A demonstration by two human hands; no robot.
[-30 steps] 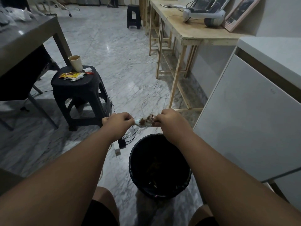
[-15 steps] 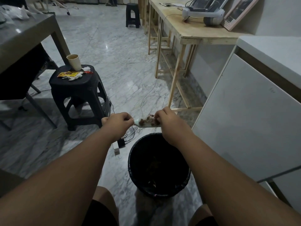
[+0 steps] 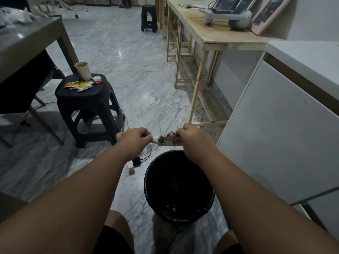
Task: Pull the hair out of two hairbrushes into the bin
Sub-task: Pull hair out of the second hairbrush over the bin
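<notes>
Left hand (image 3: 134,139) fisted on handle of pale plastic hairbrush (image 3: 166,142), above far rim of round black bin (image 3: 178,187). Right hand (image 3: 192,139) pinching brown hair clump (image 3: 166,138). Risk: hair dropping onto marble floor (image 3: 139,74) beyond rim.

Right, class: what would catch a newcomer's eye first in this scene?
Two bare hands, left hand and right hand, hold a pale green hairbrush clogged with brown hair at centre. Just below stands a round black bin.
</notes>
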